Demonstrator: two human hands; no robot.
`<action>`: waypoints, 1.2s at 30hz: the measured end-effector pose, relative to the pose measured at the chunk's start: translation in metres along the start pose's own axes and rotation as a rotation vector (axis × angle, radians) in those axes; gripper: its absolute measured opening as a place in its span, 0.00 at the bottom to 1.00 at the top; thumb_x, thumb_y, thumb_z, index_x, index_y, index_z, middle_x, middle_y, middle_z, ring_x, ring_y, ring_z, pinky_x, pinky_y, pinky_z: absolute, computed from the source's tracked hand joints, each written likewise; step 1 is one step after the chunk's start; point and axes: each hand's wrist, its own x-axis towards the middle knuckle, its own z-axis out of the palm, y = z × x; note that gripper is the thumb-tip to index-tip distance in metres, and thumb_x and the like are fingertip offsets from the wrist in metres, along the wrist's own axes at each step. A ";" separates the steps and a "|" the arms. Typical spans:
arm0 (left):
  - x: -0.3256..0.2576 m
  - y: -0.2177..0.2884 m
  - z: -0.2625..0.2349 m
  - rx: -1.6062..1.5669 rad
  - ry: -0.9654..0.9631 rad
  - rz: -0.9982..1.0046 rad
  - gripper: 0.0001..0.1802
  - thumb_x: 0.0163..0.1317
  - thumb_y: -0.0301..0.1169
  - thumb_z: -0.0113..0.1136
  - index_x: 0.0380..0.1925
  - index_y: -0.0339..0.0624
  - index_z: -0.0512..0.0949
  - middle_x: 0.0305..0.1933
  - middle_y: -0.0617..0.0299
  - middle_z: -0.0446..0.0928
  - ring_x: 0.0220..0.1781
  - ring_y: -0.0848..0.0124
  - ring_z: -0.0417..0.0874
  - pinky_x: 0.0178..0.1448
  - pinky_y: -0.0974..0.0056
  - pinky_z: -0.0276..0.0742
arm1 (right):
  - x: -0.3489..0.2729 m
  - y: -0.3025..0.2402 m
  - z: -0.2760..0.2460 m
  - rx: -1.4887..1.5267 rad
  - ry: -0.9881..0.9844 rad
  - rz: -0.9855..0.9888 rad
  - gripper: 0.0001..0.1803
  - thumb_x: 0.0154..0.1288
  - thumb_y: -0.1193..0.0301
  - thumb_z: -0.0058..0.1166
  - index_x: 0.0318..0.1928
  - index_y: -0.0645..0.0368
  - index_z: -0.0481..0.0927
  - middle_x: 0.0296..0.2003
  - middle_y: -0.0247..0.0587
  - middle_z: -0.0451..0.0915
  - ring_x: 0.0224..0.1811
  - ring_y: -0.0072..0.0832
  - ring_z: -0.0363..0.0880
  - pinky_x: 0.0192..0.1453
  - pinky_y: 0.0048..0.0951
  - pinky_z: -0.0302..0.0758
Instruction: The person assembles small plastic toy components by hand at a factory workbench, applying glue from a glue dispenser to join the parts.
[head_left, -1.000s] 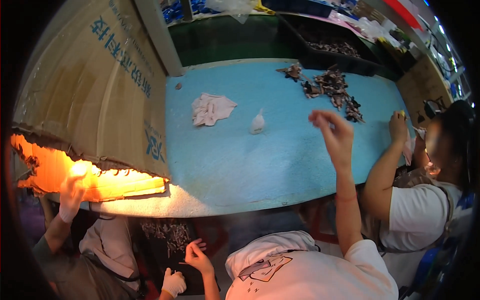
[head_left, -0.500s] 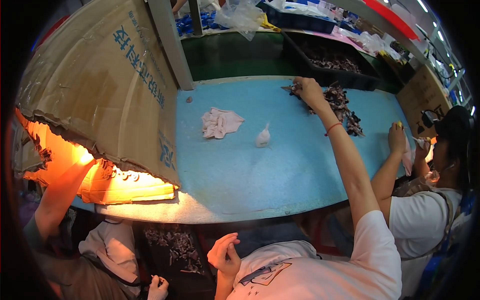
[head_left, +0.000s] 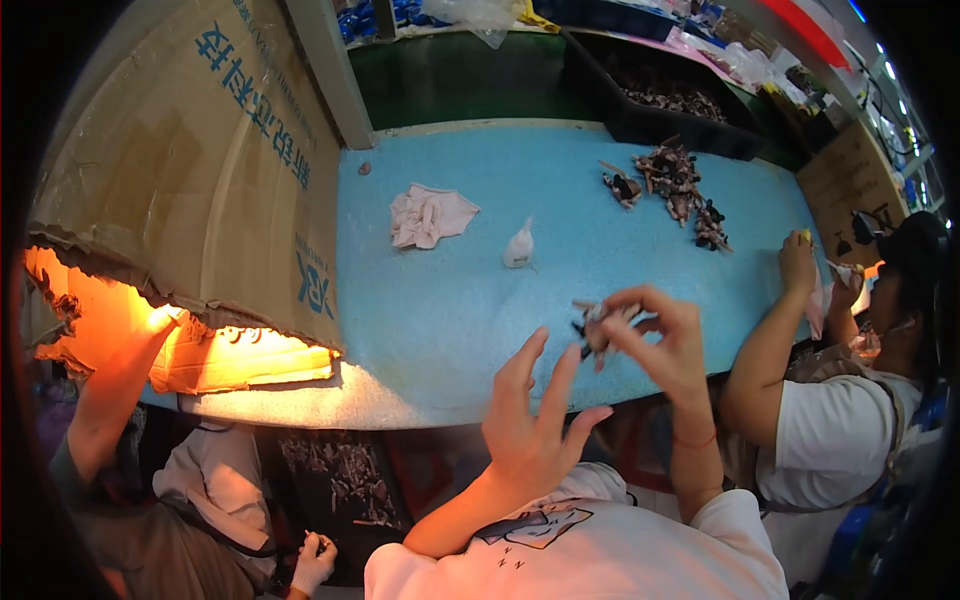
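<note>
One dark tray [head_left: 690, 128] at the far edge holds small dark parts; a loose heap of them [head_left: 680, 185] lies on the blue worktop [head_left: 450, 310] beside a big cardboard box [head_left: 190, 190]. Right hand [head_left: 665, 345] pinches a small dark part [head_left: 597, 328], tilted, above the worktop's near edge. Left hand [head_left: 530, 420] is spread, empty.

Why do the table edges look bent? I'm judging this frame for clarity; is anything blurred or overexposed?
Head view: fisheye lens bows the blue table toward the rim; corners go black. Orange glow under the cardboard box is blown out. The left hand and the right hand, pinching a small dark part, are slightly motion-blurred.
</note>
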 end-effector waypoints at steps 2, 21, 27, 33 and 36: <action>-0.004 0.000 0.002 0.065 -0.025 -0.040 0.27 0.46 0.29 0.66 0.49 0.36 0.73 0.46 0.51 0.75 0.39 0.58 0.78 0.40 0.63 0.75 | -0.013 -0.008 0.015 -0.015 -0.032 -0.013 0.10 0.53 0.75 0.58 0.36 0.64 0.77 0.24 0.37 0.80 0.24 0.18 0.78 0.23 0.16 0.70; -0.047 -0.034 -0.053 -1.005 0.186 -0.731 0.17 0.61 0.20 0.48 0.50 0.24 0.68 0.44 0.43 0.75 0.38 0.58 0.81 0.34 0.58 0.84 | 0.088 0.087 0.059 -0.300 -0.051 -0.133 0.21 0.49 0.73 0.63 0.45 0.62 0.74 0.46 0.39 0.76 0.45 0.27 0.75 0.45 0.26 0.74; -0.060 -0.043 -0.060 -0.883 0.246 -0.753 0.18 0.59 0.19 0.51 0.49 0.23 0.69 0.42 0.45 0.76 0.37 0.59 0.81 0.35 0.61 0.84 | 0.060 0.035 0.062 0.383 -0.048 -0.048 0.11 0.54 0.79 0.56 0.37 0.63 0.69 0.40 0.47 0.78 0.39 0.29 0.78 0.43 0.26 0.76; -0.065 -0.045 -0.060 -0.593 0.293 -0.554 0.23 0.49 0.11 0.57 0.48 0.28 0.72 0.48 0.45 0.71 0.44 0.65 0.79 0.38 0.67 0.81 | -0.002 0.005 0.036 0.278 -0.017 -0.080 0.16 0.47 0.74 0.64 0.35 0.64 0.73 0.32 0.43 0.78 0.33 0.25 0.76 0.35 0.23 0.71; -0.058 -0.041 -0.062 -0.285 0.296 -0.399 0.24 0.45 0.10 0.58 0.47 0.26 0.73 0.48 0.45 0.72 0.45 0.66 0.78 0.43 0.69 0.77 | -0.023 0.002 0.034 0.288 0.108 -0.213 0.21 0.40 0.67 0.69 0.33 0.64 0.75 0.27 0.40 0.77 0.25 0.26 0.70 0.30 0.26 0.66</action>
